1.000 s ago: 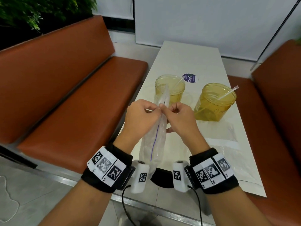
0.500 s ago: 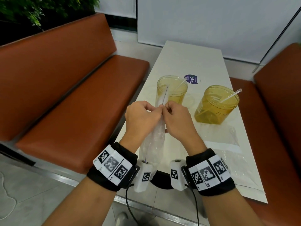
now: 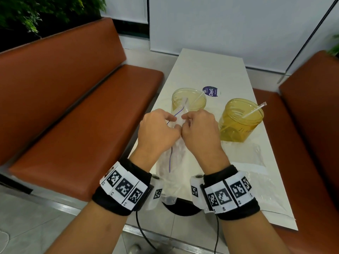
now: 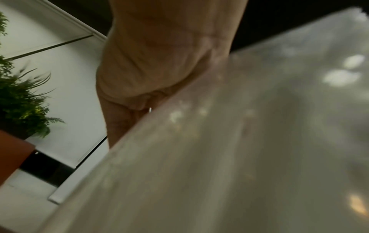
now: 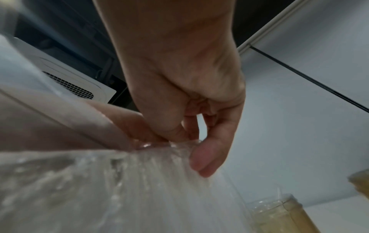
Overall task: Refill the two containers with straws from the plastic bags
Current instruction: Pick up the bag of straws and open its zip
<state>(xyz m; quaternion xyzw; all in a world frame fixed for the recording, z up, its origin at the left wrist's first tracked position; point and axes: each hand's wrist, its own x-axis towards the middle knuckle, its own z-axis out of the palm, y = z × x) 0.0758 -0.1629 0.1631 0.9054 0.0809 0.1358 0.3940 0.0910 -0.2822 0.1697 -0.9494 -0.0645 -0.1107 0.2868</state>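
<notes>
Both hands meet above the near end of the table [image 3: 207, 70], each pinching the top of a clear plastic bag [image 3: 174, 162] that hangs down between the wrists. The left hand [image 3: 157, 132] has its fingers curled onto the bag's mouth from 9 o'clock, the right hand [image 3: 200, 131] from 3 o'clock; a thin purple line runs down the bag.

Only the head view shows the two yellow jars: one jar [image 3: 189, 101] just beyond the hands at 12 o'clock, the other jar [image 3: 240, 121] at 2 o'clock, each with a single straw [image 3: 254, 111] leaning out. A second bag [image 3: 253, 171] lies flat on the table at 4 o'clock. A round dark sticker [image 3: 211, 91] between the jars reads "ClayG"; faint handwriting on the right jar is unreadable.

The right wrist view alone shows thumb and forefinger [image 5: 207, 156] squeezing crumpled film. The left wrist view is mostly blurred bag [image 4: 239, 149], with the palm [image 4: 151, 63] behind it and the fingertips hidden.
</notes>
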